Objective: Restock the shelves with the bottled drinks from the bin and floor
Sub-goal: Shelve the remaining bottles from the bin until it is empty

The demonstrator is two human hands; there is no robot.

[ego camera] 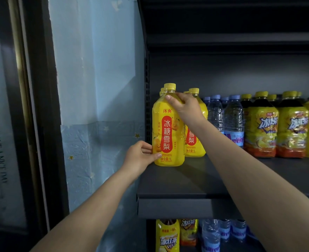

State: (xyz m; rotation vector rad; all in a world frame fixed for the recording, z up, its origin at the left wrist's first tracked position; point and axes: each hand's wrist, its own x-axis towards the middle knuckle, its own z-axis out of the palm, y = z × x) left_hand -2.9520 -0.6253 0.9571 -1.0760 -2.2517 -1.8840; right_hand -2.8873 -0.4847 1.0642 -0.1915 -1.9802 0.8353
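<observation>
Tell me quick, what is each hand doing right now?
Left hand: holds the yellow bottle near its bottom.
Right hand: grips the same bottle just under its cap.

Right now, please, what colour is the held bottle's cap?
The bottle has a yellow cap; head view.

Shelf [186, 179] front wide open before yellow bottle [165, 124]; right of it, bottle rows [261, 128] wall off back; left, upright [147, 106] close.

Yellow bottle [168, 128] stands upright at shelf's [195, 179] left end, perhaps touching bottles behind [161, 91].
</observation>
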